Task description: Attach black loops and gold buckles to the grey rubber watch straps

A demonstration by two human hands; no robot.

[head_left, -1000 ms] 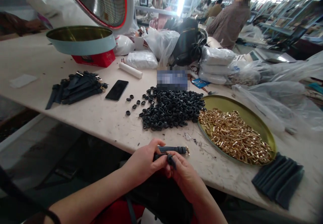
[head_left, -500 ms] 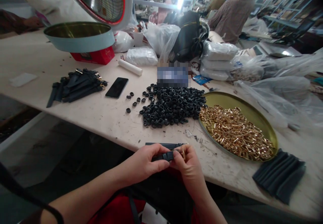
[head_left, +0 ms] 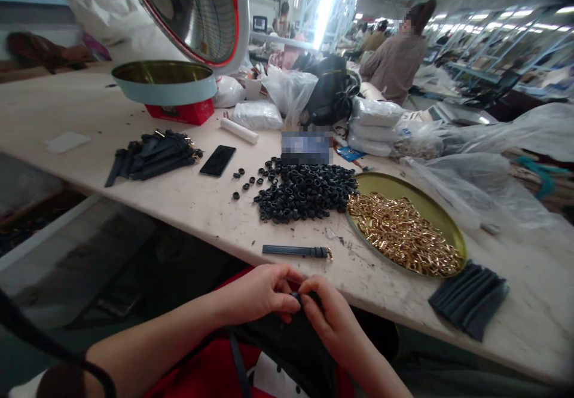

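Just off the table's front edge, my left hand [head_left: 269,293] and my right hand [head_left: 327,308] meet, fingers closed. Both pinch a dark watch strap [head_left: 295,296], of which only a small dark bit shows between the fingertips. Its buckle end is hidden by my right hand. Beyond my hands, a finished-looking dark strap [head_left: 291,251] lies flat near the edge, with loops and a gold buckle [head_left: 329,254] at its right end. Farther back is a heap of small black strap loops [head_left: 305,189]. To its right, a round gold-coloured tray [head_left: 403,183] holds many gold buckles [head_left: 403,230].
Several dark straps without visible buckles [head_left: 469,299] lie at the right edge. On the left are a pile of buckled straps [head_left: 156,154] and a phone [head_left: 218,160]. Behind stand a blue-rimmed tin [head_left: 165,91], a fan [head_left: 201,15] and plastic bags [head_left: 291,90]. A person [head_left: 394,63] is in the background.
Both hands have drawn back toward my body with the strap, whose loop and gold buckle showed before. The strap lying on the table is now fully uncovered. The camera view has shifted slightly.
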